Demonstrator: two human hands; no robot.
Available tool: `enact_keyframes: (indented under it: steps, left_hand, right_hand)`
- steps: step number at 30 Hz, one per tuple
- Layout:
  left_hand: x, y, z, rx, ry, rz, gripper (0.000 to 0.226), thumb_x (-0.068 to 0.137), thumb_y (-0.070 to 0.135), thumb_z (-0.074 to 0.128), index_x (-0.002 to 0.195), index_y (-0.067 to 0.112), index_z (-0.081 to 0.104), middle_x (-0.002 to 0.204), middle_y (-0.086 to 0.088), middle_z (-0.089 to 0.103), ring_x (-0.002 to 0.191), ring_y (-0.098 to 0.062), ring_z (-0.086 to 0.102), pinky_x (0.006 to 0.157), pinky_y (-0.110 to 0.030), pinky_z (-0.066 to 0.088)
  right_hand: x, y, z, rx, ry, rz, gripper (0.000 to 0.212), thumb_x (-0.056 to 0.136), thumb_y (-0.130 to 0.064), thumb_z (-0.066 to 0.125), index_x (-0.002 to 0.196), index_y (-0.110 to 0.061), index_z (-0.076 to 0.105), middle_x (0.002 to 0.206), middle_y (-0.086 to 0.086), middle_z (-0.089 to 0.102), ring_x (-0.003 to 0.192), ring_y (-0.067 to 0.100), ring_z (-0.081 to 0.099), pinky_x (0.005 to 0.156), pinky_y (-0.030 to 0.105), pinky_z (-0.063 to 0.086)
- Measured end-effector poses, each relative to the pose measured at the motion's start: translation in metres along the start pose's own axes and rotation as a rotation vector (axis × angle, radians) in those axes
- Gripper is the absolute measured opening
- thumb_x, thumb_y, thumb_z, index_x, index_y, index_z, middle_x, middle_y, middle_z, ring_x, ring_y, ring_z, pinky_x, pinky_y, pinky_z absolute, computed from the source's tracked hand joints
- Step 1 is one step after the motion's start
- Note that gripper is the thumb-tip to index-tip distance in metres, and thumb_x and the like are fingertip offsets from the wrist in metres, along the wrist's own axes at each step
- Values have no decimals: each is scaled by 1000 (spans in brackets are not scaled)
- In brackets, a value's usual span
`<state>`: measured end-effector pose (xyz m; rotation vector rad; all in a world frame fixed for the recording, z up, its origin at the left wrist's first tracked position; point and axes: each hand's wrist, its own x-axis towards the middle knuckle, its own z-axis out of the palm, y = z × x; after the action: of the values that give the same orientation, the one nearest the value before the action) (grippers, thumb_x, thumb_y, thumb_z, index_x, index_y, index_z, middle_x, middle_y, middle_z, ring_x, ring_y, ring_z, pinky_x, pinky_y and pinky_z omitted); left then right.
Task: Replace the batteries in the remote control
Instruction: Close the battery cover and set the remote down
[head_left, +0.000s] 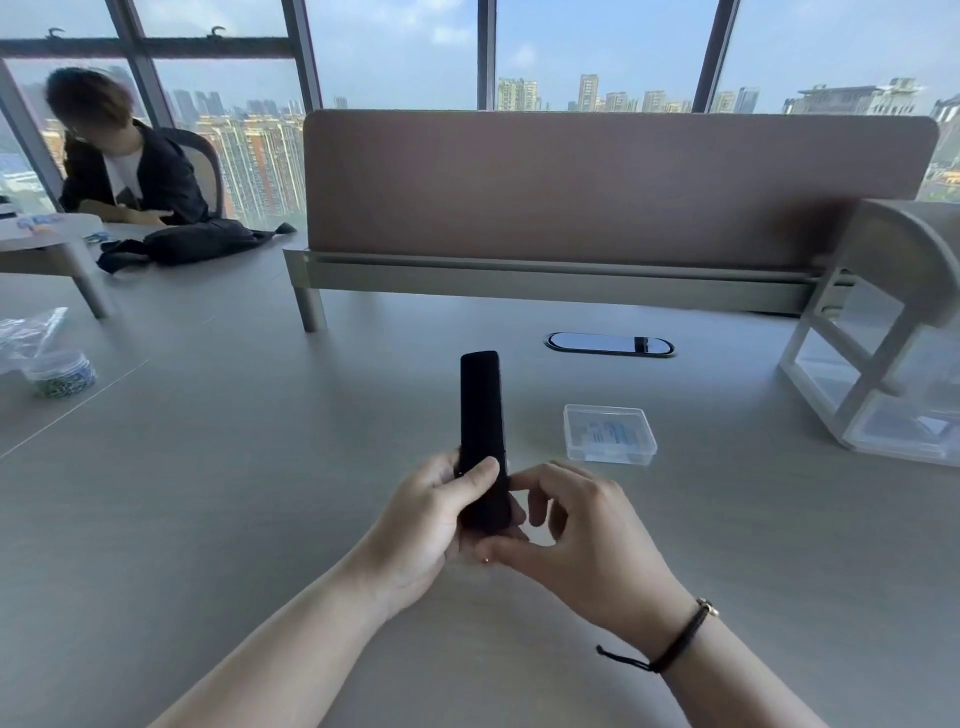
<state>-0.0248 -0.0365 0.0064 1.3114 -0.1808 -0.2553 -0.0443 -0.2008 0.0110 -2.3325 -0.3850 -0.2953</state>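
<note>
A slim black remote control (480, 410) is held upright above the grey desk (260, 493), its plain back side toward me. My left hand (431, 525) wraps its lower end, thumb pressed across the back. My right hand (576, 535) touches the remote's lower right edge with curled fingertips, its thumb under the bottom end. A small clear plastic box (609, 434) with a blue-and-white card inside lies shut on the desk to the right of the remote. No batteries are visible.
A brown divider panel (618, 187) runs across the back of the desk, with an oval cable port (609, 344) in front. A white shelf rack (883, 353) stands at the right. A small jar (61, 373) and plastic bag sit far left. A person sits at the back left.
</note>
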Motion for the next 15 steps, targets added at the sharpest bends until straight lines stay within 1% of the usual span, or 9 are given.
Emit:
enact_keyframes:
  steps: [2,4,6,8,11,15]
  left_hand:
    - [-1,0,2,-38,-7,-14,27,95,22,52,109,-1,55,77,-20,65,74,-36,60,60,-38,40]
    - [-2,0,5,-103,-21,-22,25,97,18,50,112,-1,56,84,-23,66,74,-35,63,57,-36,37]
    - [-2,0,6,-166,-31,-22,26,98,15,48,116,-2,56,89,-25,65,75,-34,65,61,-38,37]
    - [-2,-1,8,-184,-18,-16,25,99,15,47,116,0,57,83,-20,64,70,-30,63,62,-37,35]
    - [-2,-6,9,-130,9,-12,22,101,19,46,111,5,58,76,-11,60,64,-22,58,56,-34,30]
    - [-3,-10,10,-75,31,8,20,101,23,46,102,10,60,74,-7,59,65,-21,53,63,-38,30]
  right_hand:
    - [1,2,1,70,16,-13,39,58,-57,82,88,-35,70,71,-9,58,61,9,49,54,28,45]
    - [1,3,4,94,70,-14,38,57,-53,83,87,-34,70,68,-10,57,59,7,49,53,22,38]
    - [0,4,7,30,122,-41,38,58,-54,81,88,-35,68,66,-14,55,60,4,50,53,20,38]
    - [-1,3,9,-70,171,-76,36,61,-59,76,88,-37,67,67,-15,54,57,4,48,50,24,44]
    - [-3,0,13,-173,239,-110,37,64,-65,68,86,-36,67,66,-14,52,50,4,45,44,27,46]
    - [-5,-2,17,-228,275,-125,34,67,-63,65,80,-32,66,65,-12,52,48,6,49,40,28,45]
